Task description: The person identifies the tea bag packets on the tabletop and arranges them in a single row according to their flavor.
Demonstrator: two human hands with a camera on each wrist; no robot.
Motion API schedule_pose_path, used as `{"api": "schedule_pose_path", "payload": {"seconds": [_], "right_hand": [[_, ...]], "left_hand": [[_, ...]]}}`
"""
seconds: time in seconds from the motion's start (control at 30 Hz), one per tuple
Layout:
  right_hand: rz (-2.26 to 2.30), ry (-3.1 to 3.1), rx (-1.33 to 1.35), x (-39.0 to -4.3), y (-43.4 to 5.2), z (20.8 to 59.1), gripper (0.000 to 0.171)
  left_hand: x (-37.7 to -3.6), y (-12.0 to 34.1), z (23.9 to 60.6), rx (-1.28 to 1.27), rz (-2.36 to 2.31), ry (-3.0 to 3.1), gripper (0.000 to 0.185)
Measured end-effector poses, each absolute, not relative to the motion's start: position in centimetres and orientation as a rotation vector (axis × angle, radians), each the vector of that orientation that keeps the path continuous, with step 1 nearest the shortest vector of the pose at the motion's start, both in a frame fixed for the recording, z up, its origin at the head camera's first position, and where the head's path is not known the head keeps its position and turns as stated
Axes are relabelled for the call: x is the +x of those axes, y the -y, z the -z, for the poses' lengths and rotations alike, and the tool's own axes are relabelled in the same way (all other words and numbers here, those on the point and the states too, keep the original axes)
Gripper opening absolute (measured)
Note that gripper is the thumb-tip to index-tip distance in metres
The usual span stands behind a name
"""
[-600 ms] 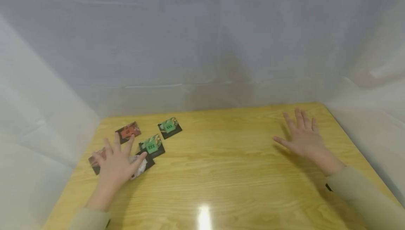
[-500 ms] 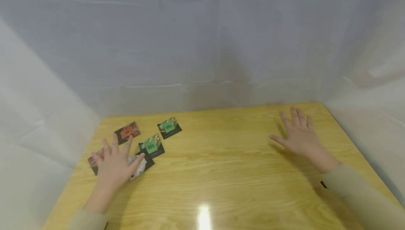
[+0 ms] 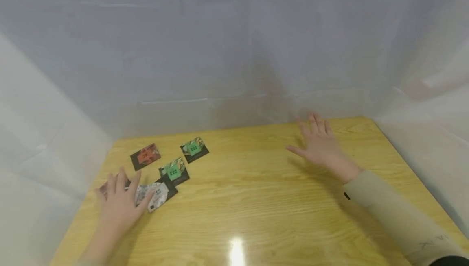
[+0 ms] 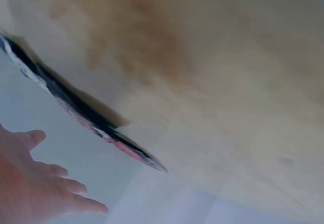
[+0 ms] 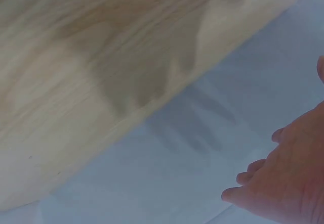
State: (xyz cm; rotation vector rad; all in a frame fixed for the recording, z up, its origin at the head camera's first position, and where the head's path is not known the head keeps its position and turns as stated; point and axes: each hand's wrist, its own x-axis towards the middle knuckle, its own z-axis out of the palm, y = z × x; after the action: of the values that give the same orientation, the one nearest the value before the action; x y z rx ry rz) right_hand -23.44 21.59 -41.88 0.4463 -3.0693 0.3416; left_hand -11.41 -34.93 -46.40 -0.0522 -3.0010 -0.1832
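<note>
My left hand (image 3: 119,205) lies flat, fingers spread, on the silver card (image 3: 154,195) at the table's (image 3: 256,201) near-left, holding nothing. Right hand (image 3: 318,146) hovers open, far side. I'd say I'm gathering cards; next comes a pinch at an edge.

Five small dark cards lie flat, clustered on the table's far-left part. Silver-faced card (image 3: 154,195) and reddish card (image 3: 106,187) lie nearest; green card (image 3: 174,171), second green card (image 3: 194,149) and orange card (image 3: 145,156) farther back.
</note>
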Motion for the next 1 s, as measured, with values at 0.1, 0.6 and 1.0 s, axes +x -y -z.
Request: {"api": "schedule_pose_path", "payload": {"seconds": [0.1,0.6,1.0], "right_hand": [[-0.338,3.089,0.479,-24.0,-19.9,41.5,0.1],[-0.242,3.068,0.715,-26.3,-10.7,41.9,0.099],[-0.126,3.011,0.878,-26.1,-3.9,43.0,0.1]], "left_hand": [[-10.9,35.4,46.8,-0.072,0.166,2.996,0.082],[-9.1,35.4,48.0,-0.246,0.066,3.041,0.076],[-8.2,35.8,48.8,-0.433,0.003,3.041,0.084]]}}
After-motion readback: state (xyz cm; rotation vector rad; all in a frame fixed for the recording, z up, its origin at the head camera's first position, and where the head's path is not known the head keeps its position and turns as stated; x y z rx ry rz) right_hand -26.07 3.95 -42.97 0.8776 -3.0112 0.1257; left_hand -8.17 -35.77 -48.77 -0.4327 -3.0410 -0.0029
